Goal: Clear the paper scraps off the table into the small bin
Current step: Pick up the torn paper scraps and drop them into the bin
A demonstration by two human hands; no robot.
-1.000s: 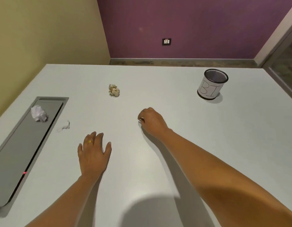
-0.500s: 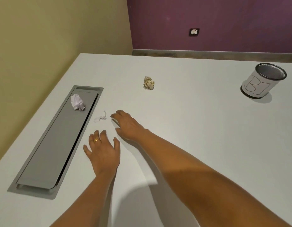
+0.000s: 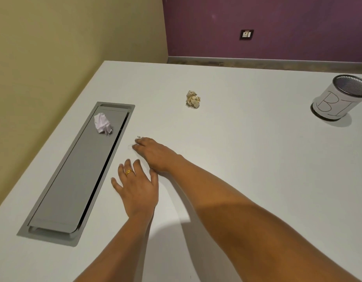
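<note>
Paper scraps lie at 3 places on the white table (image 3: 237,159). A crumpled white ball (image 3: 102,123) sits on the far end of the grey recessed panel (image 3: 74,176) set into the table's left side. A crumpled beige ball (image 3: 193,99) rests on the bare tabletop further in, well apart from both hands. A thin white shred (image 3: 133,143) lies just beside the panel's right edge, and only small bits of it show past the fingertips of the right hand (image 3: 155,154).

That right hand reaches across from the lower right, palm down, its fingers drawn together and curled onto the shred; whether they have actually pinched it cannot be told, since the hand covers most of it. The left hand (image 3: 136,189) lies flat on the table just nearer than the right one, palm down, fingers spread a little apart, holding nothing. A gold ring (image 3: 128,172) shows on 1 of its fingers. Its thumb sits close to the right wrist.

The small bin (image 3: 338,100) stands upright near the table's far right edge, well apart from all 3 scraps. It is a black mesh cup wrapped in white paper with hand-drawn letters, of which "BI" can be read. What lies inside it is not visible from this angle.

Behind the table, a yellow-green wall meets a purple wall that carries a wall socket (image 3: 246,34).
</note>
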